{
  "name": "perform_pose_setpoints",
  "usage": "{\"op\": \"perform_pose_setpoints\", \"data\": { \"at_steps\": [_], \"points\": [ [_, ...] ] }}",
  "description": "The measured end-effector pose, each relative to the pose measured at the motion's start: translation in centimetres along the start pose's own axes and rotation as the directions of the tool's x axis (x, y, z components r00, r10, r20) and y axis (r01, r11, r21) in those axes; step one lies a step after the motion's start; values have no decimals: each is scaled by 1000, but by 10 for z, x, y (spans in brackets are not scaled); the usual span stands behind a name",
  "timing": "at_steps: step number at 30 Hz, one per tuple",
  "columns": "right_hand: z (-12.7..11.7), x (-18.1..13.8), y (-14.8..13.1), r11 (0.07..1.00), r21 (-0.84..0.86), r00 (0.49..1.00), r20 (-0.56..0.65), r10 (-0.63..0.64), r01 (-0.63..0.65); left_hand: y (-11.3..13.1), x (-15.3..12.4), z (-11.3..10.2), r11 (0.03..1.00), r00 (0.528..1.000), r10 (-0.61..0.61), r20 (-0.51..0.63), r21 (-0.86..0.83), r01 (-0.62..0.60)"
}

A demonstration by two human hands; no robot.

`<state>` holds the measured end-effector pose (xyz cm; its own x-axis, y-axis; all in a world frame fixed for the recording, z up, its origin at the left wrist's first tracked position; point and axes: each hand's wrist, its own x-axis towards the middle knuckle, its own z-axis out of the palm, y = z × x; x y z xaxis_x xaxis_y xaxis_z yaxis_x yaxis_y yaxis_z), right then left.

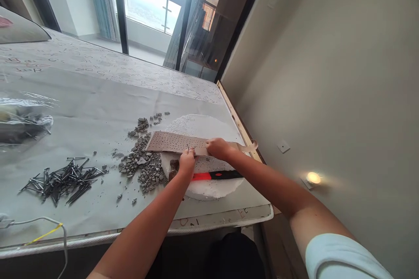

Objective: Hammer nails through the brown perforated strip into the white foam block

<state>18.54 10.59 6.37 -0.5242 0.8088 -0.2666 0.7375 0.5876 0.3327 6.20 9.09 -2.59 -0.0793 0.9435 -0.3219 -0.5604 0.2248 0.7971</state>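
Observation:
A brown strip full of small holes [170, 142] lies across a round white foam slab [209, 128]. My left hand [186, 161] is closed at the strip's near edge, pinching a thin dark nail that stands on it. On the strip's right part rests my right hand [218, 147], fingers curled and pressing it down. A hammer with a red and black handle [216, 175] lies on the foam just below both hands.
A pile of dark nails [63, 179] lies at the left, grey gravel [145, 168] beside the foam. A clear plastic bag [22, 120] sits far left, a white cable [39, 222] at the near edge. The wall runs close on the right.

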Motion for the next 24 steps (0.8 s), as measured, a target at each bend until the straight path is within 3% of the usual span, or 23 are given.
{"op": "perform_pose_setpoints", "data": {
  "at_steps": [9, 24],
  "points": [
    [-5, 9, 2, 997, -59, 996, 76, -54, 58, -6, 5, -5, 992, 999, 32, 14, 125, -33],
    [-3, 12, 8, 1000, -24, 998, 67, -1, 2, -6, 6, -4, 993, 999, 27, 31, 110, -31]
  ]
}}
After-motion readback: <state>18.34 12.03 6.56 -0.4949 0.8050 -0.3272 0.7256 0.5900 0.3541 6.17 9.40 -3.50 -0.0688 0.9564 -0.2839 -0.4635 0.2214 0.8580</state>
